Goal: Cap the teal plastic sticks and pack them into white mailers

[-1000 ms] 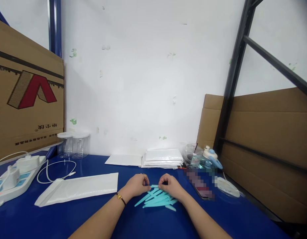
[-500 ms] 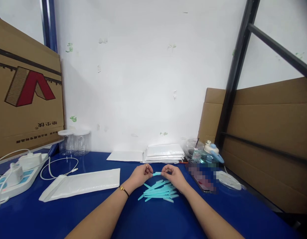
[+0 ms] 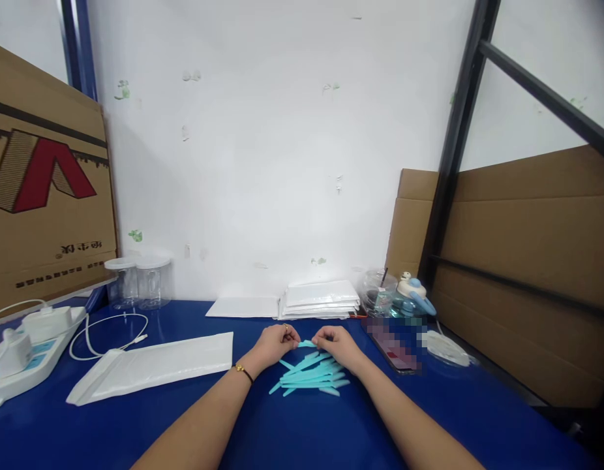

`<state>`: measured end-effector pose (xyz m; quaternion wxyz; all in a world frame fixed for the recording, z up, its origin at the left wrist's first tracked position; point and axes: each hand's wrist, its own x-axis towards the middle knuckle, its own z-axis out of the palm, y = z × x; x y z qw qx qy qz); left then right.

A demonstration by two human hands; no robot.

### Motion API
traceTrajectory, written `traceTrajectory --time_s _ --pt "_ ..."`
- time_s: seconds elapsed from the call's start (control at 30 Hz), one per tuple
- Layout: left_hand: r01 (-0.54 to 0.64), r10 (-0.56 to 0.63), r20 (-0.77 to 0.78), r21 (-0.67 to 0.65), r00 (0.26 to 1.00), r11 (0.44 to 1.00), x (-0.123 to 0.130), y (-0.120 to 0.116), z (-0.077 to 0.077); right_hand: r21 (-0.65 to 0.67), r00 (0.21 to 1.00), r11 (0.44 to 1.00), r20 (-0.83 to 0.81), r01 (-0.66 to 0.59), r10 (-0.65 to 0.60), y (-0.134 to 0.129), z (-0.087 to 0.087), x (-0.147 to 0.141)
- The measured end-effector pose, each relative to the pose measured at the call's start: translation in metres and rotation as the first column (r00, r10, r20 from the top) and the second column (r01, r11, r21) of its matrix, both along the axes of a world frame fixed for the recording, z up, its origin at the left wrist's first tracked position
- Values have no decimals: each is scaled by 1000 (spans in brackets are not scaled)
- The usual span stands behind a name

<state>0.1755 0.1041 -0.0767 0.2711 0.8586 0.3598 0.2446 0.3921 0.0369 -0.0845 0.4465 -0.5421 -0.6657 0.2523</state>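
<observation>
Between my two hands a slim turquoise plastic stick, shaped like an eyebrow razor (image 3: 306, 344), is held level by its ends. My left hand (image 3: 277, 343) pinches one end with thumb and fingertips; my right hand (image 3: 335, 343) pinches the other in the same way. Just below, on the blue table, lies a loose pile of similar turquoise sticks (image 3: 312, 375), crossed over one another. My right hand partly covers the far edge of this pile. A dark band with a gold bead is around my left wrist.
Left of my hands lies a white padded mailer (image 3: 160, 365), beside a power strip (image 3: 52, 356) with chargers. White mailers (image 3: 321, 299) are stacked by the wall. A phone (image 3: 392, 349), a coiled cable (image 3: 446, 348) and a plastic cup (image 3: 379, 294) are at right. Two clear jars (image 3: 152, 284) stand at back left.
The view has turned slightly right, so the surroundings sit a little further left. Both hands keep their pinch on the turquoise stick, with hardly any movement over the pile.
</observation>
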Motion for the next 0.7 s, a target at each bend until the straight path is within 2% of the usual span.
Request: traceTrajectory --time_s 0.17,0.37,0.57,0.7 --pt "-74 74 -8 -4 997 997 -1 1 2 23 999 999 2 49 -49 -1 3 2" --pt "-6 6 -13 47 1000 999 8 -7 4 -29 999 999 40 -30 31 -2 5 -10" --pt "-133 138 -62 86 988 987 -3 -2 9 -14 979 993 167 121 -117 3 0 15" --pt "-144 163 -133 142 978 979 -7 0 7 26 941 977 263 213 -212 1 2 23"
